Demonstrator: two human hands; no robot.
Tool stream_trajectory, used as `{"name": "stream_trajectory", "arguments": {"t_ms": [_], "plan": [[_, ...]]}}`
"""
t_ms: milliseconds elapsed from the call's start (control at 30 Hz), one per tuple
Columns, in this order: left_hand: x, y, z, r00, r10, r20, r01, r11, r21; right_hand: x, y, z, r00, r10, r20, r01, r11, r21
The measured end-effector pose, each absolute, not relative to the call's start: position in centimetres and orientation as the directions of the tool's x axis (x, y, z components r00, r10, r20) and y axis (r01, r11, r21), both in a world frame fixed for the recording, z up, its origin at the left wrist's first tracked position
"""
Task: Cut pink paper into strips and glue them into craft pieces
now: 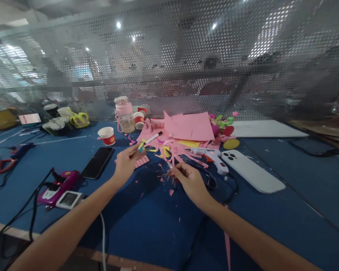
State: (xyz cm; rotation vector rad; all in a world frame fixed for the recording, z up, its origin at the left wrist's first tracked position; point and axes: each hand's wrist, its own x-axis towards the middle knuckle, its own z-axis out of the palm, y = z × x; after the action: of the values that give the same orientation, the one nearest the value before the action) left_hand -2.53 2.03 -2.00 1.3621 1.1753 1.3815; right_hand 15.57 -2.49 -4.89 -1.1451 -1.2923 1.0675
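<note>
My left hand is closed at the near edge of the pink paper pile, its fingertips by a small teal and yellow piece; what it grips is too small to name. My right hand is closed too, fingers pinched at a small pale tip that I cannot identify. Between and beyond them lie pink paper sheets and thin strips. A black-and-white pen rests on the pile. The white glue gun lies just right of my right hand, and a pink striped piece is beside my left hand.
Paper cups and a pink-lidded bottle stand behind. A black phone and a purple power strip with cables lie left. At right is a white phone; a perforated metal screen rises behind the blue table.
</note>
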Motion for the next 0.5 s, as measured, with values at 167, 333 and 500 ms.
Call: {"name": "stream_trajectory", "arguments": {"t_ms": [167,333,500], "plan": [[-1.9,1.6,-1.6,0.018,0.968,0.249,0.053,-0.250,0.967,15.2,-2.9,-4.4,-0.026,0.983,0.179,0.047,0.180,-0.983],[-0.8,1.3,-2.5,0.063,0.993,0.096,0.037,-0.098,0.994,14.5,-3.5,-4.3,-0.097,0.982,0.163,0.019,0.166,-0.986],[-0.1,1.2,-3.1,0.047,0.995,0.087,0.063,-0.090,0.994,13.8,-4.0,-4.0,-0.155,0.979,0.130,-0.010,0.130,-0.991]]}}
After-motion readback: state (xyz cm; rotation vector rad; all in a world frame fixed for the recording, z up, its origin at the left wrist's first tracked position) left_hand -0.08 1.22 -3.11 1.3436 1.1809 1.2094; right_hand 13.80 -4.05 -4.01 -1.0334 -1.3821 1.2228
